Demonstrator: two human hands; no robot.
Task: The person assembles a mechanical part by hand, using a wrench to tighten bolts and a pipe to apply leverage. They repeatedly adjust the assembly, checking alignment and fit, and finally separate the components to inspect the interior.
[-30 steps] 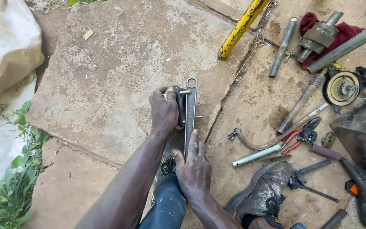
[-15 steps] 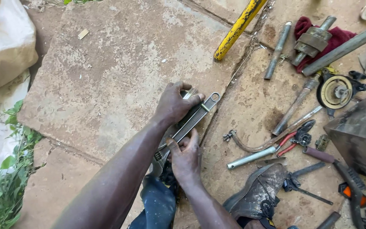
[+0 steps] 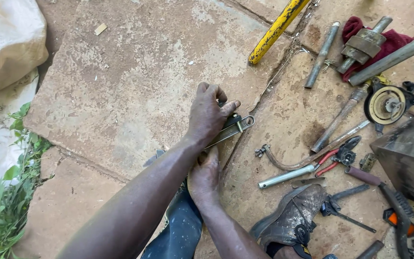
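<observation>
Two bare forearms reaching up from the bottom edge, over a blue trouser leg (image 3: 180,230). Close beside them, a scuffed work boot (image 3: 293,218) planted on the stone. Right hand (image 3: 204,177) pressed down on the near end of a flat metal bar (image 3: 231,128), fingers curled around it (exact grip hidden under the other wrist, cannot tell how tight). Left hand (image 3: 209,114) laid over the middle of the same bar, fingers closed on top, thumb stretched toward the looped far end. Bar lying slantwise on a large stone slab (image 3: 120,81), just beside the crack between slabs.

To the right, on the neighbouring slab, scattered tools: a short steel tube (image 3: 286,176), red-handled pliers (image 3: 336,158), a bent rod (image 3: 279,160), dark clamps near the boot. Further right, a dark metal box (image 3: 408,153), only partly in view. Beyond those, a round pulley-like part (image 3: 386,104), long grey pipes (image 3: 394,56), a red cloth (image 3: 365,33) under a heavy fitting.

Farthest off, a yellow bar (image 3: 276,29) leaning in from the top edge. Far left, a pale sack (image 3: 5,43) and some green weeds (image 3: 5,201).
</observation>
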